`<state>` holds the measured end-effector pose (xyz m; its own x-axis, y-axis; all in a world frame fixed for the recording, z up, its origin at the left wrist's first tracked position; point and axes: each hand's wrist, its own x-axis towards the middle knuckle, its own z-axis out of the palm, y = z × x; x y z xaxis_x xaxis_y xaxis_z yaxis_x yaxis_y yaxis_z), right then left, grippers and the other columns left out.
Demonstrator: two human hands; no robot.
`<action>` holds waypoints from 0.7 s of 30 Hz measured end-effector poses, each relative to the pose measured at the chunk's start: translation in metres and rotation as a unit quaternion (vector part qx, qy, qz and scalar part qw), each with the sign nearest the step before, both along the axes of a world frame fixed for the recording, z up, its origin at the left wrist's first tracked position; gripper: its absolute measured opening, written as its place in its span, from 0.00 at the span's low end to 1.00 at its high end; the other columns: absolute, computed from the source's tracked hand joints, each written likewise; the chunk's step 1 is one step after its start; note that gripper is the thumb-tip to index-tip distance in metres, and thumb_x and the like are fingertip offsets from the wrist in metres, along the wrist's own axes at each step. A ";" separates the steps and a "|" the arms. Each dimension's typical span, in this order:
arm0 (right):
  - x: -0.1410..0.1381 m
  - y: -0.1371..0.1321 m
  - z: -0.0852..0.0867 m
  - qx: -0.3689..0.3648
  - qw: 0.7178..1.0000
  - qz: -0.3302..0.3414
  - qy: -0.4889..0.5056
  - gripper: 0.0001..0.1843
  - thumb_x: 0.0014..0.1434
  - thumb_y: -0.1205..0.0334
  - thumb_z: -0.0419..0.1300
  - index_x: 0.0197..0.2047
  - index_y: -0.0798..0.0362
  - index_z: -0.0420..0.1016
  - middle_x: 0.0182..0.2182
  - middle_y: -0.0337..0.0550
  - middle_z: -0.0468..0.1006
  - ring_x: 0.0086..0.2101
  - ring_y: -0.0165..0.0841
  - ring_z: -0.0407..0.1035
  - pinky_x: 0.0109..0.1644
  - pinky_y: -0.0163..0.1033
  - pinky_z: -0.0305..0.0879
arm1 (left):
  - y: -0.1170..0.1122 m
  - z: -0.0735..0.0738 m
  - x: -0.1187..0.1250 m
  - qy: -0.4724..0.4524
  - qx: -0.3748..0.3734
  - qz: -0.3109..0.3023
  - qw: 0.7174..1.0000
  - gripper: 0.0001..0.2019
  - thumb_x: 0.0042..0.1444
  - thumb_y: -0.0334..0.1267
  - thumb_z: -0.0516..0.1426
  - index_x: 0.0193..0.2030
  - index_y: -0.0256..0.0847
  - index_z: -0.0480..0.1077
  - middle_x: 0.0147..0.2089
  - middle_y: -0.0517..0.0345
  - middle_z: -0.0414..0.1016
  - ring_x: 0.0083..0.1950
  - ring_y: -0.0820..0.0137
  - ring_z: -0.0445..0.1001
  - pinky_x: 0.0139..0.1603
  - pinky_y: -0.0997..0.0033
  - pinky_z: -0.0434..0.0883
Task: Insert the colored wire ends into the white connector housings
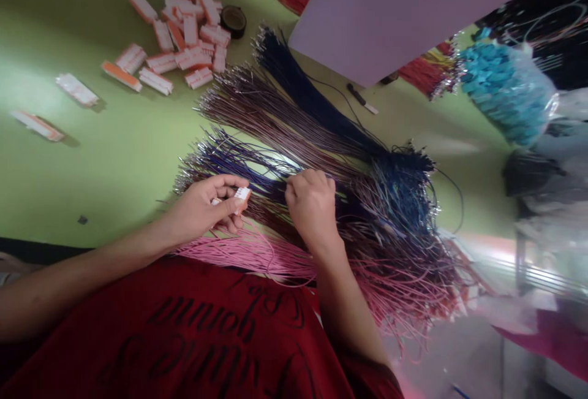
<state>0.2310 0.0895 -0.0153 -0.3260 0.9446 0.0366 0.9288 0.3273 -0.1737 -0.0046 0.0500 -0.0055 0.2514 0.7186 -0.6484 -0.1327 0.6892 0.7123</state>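
My left hand [209, 206] is closed on a small white connector [242, 193], held between thumb and fingers just above the pink wires [257, 252]. My right hand [311, 203] is curled, knuckles up, with its fingertips pinched into the bundle of purple and brown wires [257, 166]; what it holds there is hidden by the fingers. Both hands hover over fanned wire bundles with metal terminals at their ends, lying on a green table [114, 160].
A pile of white-and-orange connectors [184, 37] lies at the far left, with a few strays nearby. A tape roll [233, 21], dark blue wires [294, 80], a lilac board [390, 13], and a bag of blue parts [505, 89] sit beyond.
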 end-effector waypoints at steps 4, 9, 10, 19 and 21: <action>0.009 -0.001 -0.002 0.006 0.998 -0.018 0.059 0.10 0.64 0.69 0.59 0.33 0.49 0.78 0.35 0.46 0.84 0.40 0.41 0.74 0.46 0.46 0.63 | 0.000 0.000 0.000 0.008 0.002 -0.008 1.000 0.19 0.56 0.43 0.69 0.51 0.41 0.73 0.27 0.65 0.79 0.24 0.69 0.80 0.23 0.74 0.72; 0.035 -0.010 0.023 -0.018 0.950 -0.151 0.274 0.04 0.62 0.59 0.64 0.37 0.47 0.81 0.34 0.41 0.86 0.36 0.38 0.79 0.45 0.44 0.72 | -0.001 -0.001 -0.001 0.005 -0.001 -0.003 1.000 0.18 0.57 0.43 0.69 0.51 0.40 0.73 0.27 0.64 0.79 0.23 0.70 0.79 0.23 0.74 0.72; 0.033 -0.013 0.031 -0.022 0.936 -0.166 0.309 0.04 0.61 0.58 0.66 0.36 0.48 0.81 0.33 0.40 0.85 0.35 0.37 0.78 0.44 0.43 0.72 | -0.001 -0.002 0.000 0.003 0.002 -0.003 1.000 0.18 0.57 0.43 0.69 0.51 0.40 0.73 0.27 0.64 0.79 0.23 0.70 0.79 0.23 0.74 0.72; -0.055 -0.024 0.049 -0.314 0.806 -0.034 0.500 0.07 0.63 0.57 0.66 0.34 0.48 0.79 0.26 0.34 0.81 0.28 0.30 0.75 0.35 0.36 0.73 | -0.003 -0.006 0.000 -0.039 -0.008 -0.013 0.999 0.25 0.47 0.43 0.74 0.50 0.41 0.73 0.28 0.64 0.81 0.24 0.70 0.79 0.24 0.74 0.73; -0.051 -0.020 0.038 -0.263 0.844 -0.099 0.456 0.06 0.61 0.59 0.64 0.32 0.49 0.76 0.27 0.35 0.80 0.28 0.30 0.74 0.34 0.35 0.71 | -0.002 -0.004 -0.002 -0.031 -0.010 -0.001 0.999 0.24 0.52 0.44 0.72 0.52 0.41 0.73 0.27 0.64 0.80 0.23 0.70 0.79 0.24 0.74 0.73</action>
